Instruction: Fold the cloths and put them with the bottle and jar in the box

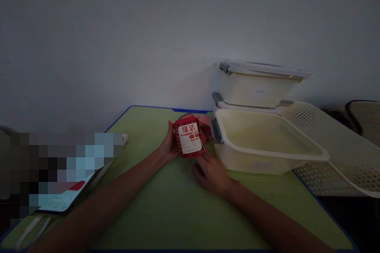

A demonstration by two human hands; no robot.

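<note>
A red package with a white label and red characters point(189, 139) stands on the green table point(166, 209) near its far edge. My left hand point(168, 146) is wrapped round the package's left side, thumb up. Just below the package, my right hand point(211, 174) rests palm down on the table with its fingers spread, the fingertips close to the package's lower right corner. Behind the package lies something pinkish-red point(205, 121), partly hidden.
An open cream plastic box point(267, 158) sits right of the package, with a lidded box point(258, 87) stacked behind it. A perforated cream basket point(341, 154) hangs over the table's right edge. A phone point(63, 199) and white cable point(29, 229) lie at the left.
</note>
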